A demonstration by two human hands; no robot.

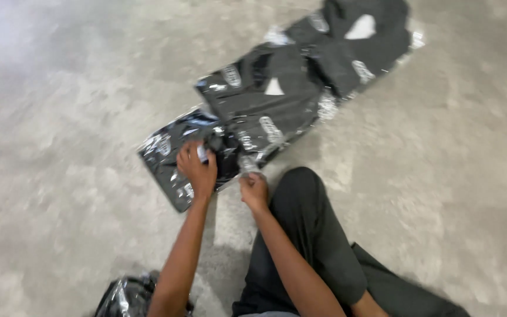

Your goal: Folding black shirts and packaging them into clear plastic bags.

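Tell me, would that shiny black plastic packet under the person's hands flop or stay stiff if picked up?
Probably floppy: the black packet is crinkled where the left hand presses on it. It looks flat and thin, so likely light for its size. Its glossy film may slip on the concrete floor or between fingers. The right hand pinches a corner, though blur hides how firmly.

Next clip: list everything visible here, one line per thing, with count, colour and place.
Plastic-wrapped garment packs: about three, black with white patches, overlapping in a row from centre to top right of the floor.
Nearest pack: one, glossy black, under both hands.
Plastic bag: one, shiny black, bottom left edge.
Concrete floor: grey, fills the view.
Trouser leg: dark, bent knee, lower centre.
Left hand: grip closed on the nearest pack's wrap.
Right hand: pinching the wrap's edge.
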